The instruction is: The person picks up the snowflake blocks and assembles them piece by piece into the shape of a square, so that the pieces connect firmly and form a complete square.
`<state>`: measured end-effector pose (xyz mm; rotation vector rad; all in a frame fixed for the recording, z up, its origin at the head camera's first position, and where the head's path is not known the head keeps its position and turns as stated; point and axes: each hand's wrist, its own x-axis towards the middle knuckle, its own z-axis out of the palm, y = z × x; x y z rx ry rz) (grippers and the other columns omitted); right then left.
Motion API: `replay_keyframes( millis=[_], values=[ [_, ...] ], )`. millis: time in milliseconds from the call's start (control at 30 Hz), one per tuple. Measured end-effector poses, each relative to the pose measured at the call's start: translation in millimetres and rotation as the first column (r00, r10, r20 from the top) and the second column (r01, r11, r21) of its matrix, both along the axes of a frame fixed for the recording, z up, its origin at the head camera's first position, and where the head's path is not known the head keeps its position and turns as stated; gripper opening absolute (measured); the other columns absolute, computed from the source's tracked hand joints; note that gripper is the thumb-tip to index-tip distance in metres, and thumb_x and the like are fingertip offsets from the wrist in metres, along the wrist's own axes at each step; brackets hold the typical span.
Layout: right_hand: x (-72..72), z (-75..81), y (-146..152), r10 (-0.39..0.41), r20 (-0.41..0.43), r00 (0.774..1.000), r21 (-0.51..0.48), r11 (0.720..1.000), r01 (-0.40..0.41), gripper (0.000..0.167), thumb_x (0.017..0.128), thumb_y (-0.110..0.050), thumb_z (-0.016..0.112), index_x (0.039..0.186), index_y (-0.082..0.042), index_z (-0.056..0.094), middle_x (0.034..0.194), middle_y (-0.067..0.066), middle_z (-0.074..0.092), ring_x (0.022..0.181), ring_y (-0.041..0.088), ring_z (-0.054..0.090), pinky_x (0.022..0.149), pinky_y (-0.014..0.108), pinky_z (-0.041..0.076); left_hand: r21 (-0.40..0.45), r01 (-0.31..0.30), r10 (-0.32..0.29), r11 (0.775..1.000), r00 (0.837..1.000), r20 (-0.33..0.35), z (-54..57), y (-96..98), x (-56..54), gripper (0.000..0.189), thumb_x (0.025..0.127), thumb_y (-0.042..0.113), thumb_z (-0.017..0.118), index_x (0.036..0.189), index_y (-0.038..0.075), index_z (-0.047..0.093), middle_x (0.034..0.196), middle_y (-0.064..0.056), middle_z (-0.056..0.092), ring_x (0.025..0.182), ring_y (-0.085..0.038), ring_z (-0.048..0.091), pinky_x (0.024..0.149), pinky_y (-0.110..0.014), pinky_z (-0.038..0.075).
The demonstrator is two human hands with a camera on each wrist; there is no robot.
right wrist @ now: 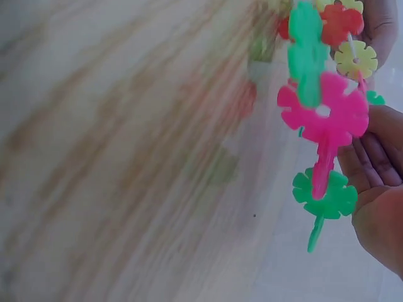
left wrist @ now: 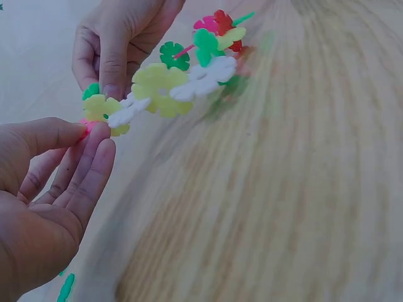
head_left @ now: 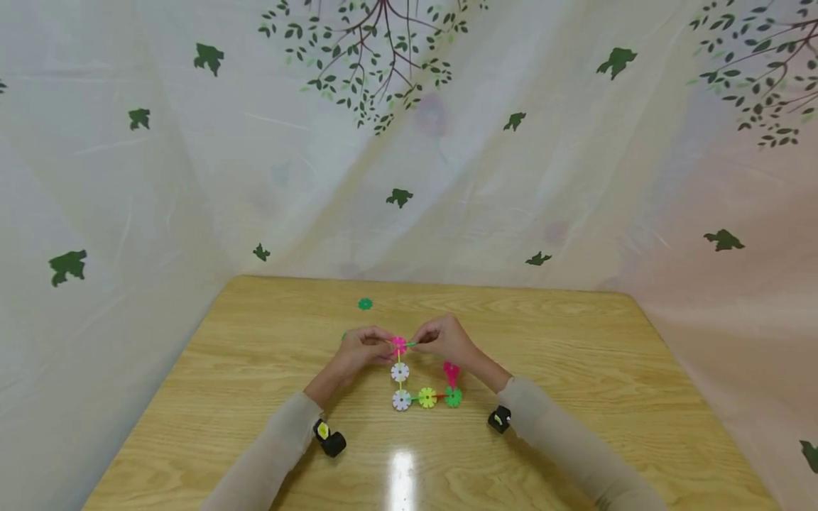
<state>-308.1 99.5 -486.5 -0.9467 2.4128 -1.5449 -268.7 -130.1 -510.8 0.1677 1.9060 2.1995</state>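
Note:
A chain of flower-shaped plastic interlocking discs hangs in a U between both hands. My left hand (head_left: 358, 351) pinches the pink disc (head_left: 399, 345) at its upper left end between thumb and fingers. From the other side, my right hand (head_left: 449, 339) pinches a green disc (head_left: 411, 344), seen edge-on right at the pink one. Below these are a white disc (head_left: 400, 372), a second white disc (head_left: 401, 401), a yellow disc (head_left: 427, 397) and a green corner disc (head_left: 453, 397). Another pink disc (right wrist: 324, 108) shows close up in the right wrist view, on the chain's free arm.
One loose green disc (head_left: 365, 304) lies on the wooden table (head_left: 543, 319) toward the back. A second is mostly hidden behind the left hand. Black wrist cameras (head_left: 332, 443) sit at both sleeves. A leaf-printed cloth (head_left: 307, 206) hangs behind the table.

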Motion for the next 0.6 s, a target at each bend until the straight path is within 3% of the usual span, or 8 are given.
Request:
replay_keyframes(
  millis=[267,467,600],
  values=[
    [3.4,-1.7,3,0.064,0.034,0.997,0.033,0.997,-0.065,0.005,0.086,0.003,0.078,0.089,0.006,0.075,0.089,0.020,0.076,0.081,0.028,0.075,0.072,0.024,0.061,-0.101,0.018,-0.018,0.995,1.000,0.004,-8.0,2.1,5.2,0.028,0.095,-0.001,0.066,0.121,-0.011,0.061,0.095,-0.009,0.075,0.081,-0.016,0.074,0.081,-0.033,0.063],
    [-3.1,8.3,5,0.143,0.006,0.990,0.134,0.981,-0.143,0.012,0.087,-0.005,0.080,0.096,0.002,0.074,0.092,0.012,0.077,0.081,0.010,0.072,0.076,0.025,0.061,-0.109,0.016,-0.017,0.994,1.000,-0.001,-13.0,2.2,7.2,0.029,0.095,-0.001,0.067,0.121,-0.014,0.061,0.095,-0.011,0.075,0.081,-0.014,0.074,0.080,-0.031,0.063],
    [-14.7,23.1,2,0.129,-0.009,0.992,0.197,0.973,-0.124,0.017,0.089,-0.011,0.079,0.102,0.000,0.075,0.097,0.010,0.077,0.085,0.008,0.071,0.080,0.026,0.059,-0.105,0.021,-0.021,0.994,1.000,-0.004,-15.9,1.6,8.5,0.028,0.095,-0.003,0.065,0.120,-0.015,0.060,0.094,-0.013,0.075,0.081,-0.014,0.074,0.079,-0.031,0.063]
  ],
)
